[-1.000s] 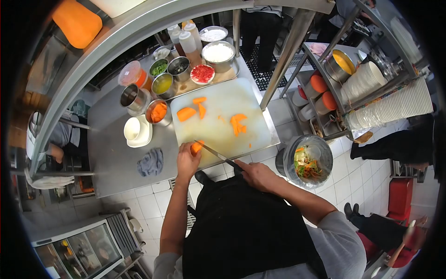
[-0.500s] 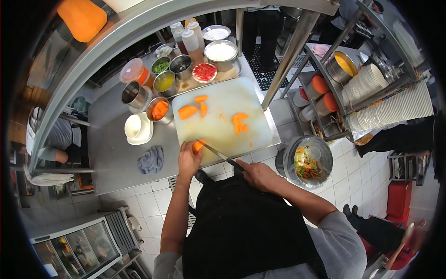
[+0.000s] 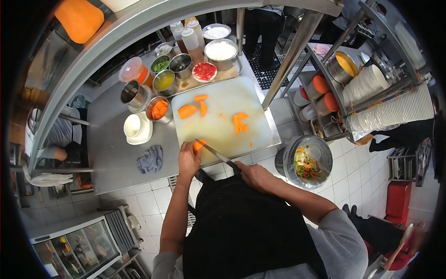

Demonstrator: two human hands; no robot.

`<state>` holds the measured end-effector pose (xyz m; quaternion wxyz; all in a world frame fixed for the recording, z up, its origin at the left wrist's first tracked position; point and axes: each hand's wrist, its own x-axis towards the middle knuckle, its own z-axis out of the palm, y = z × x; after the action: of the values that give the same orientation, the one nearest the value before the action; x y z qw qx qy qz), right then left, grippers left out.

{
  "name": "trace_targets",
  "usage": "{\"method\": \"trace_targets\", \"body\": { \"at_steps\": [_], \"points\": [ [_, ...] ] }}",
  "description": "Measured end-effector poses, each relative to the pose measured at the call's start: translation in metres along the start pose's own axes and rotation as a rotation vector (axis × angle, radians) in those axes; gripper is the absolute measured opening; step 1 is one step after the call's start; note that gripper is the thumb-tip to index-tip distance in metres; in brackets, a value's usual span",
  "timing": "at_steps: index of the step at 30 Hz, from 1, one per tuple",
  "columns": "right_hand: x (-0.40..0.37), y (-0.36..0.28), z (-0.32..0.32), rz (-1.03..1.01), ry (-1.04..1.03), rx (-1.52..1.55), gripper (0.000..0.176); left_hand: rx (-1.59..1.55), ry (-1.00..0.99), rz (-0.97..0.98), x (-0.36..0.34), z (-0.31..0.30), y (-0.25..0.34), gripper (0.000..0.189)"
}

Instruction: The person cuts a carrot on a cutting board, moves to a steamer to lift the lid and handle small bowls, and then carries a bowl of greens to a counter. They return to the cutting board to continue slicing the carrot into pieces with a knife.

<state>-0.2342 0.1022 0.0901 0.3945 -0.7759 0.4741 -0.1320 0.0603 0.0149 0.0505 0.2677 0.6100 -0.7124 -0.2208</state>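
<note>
My left hand (image 3: 189,159) is closed on an orange piece of carrot (image 3: 199,145) at the near left edge of the white cutting board (image 3: 218,135). In my right hand (image 3: 257,176) is the dark handle of a kitchen knife (image 3: 217,154). The blade points up and left, its tip at the carrot piece; whether it cuts in cannot be made out. Farther up the board lie a thick carrot chunk (image 3: 187,111) and smaller cut pieces (image 3: 203,109). A group of carrot wedges (image 3: 240,123) rests at right of the board's middle.
Left of the board are a metal pot of orange pieces (image 3: 158,109), white bowls (image 3: 133,124) and a grey cloth (image 3: 150,160). Behind it stand squeeze bottles (image 3: 190,39) and ingredient tubs (image 3: 221,49). A lined bin (image 3: 304,160) holds scraps at right. Other people stand nearby.
Both hands, the knife and the carrot piece stay nearly in place. A person's dark-trousered leg at the right has shifted farther right.
</note>
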Motion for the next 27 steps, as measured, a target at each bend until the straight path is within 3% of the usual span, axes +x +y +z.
{"method": "trace_targets", "body": {
  "at_steps": [3,8,15,18,20,23,27],
  "points": [
    [0.0,0.001,-0.001,-0.049,0.028,0.016,0.056,-0.009,0.007,0.004,0.0,0.001,0.001,0.034],
    [0.006,-0.021,-0.027,0.051,-0.076,-0.01,0.057,0.034,0.012,0.024,-0.003,0.002,0.002,0.033],
    [0.001,0.002,-0.017,-0.011,0.006,0.044,0.056,-0.004,0.03,0.005,-0.002,0.005,-0.005,0.033],
    [-0.002,-0.016,-0.043,0.091,0.025,0.087,0.055,-0.007,0.02,0.033,0.0,0.002,-0.006,0.034],
    [-0.002,-0.018,-0.051,0.236,-0.096,0.411,0.055,-0.03,-0.003,0.039,0.001,0.001,-0.005,0.034],
    [0.002,-0.01,-0.043,0.371,-0.195,0.577,0.056,-0.04,-0.053,-0.013,-0.001,-0.005,-0.003,0.035],
    [0.003,-0.005,-0.037,0.379,-0.211,0.627,0.055,-0.031,-0.058,0.022,0.001,-0.004,-0.004,0.035]
  ]
}}
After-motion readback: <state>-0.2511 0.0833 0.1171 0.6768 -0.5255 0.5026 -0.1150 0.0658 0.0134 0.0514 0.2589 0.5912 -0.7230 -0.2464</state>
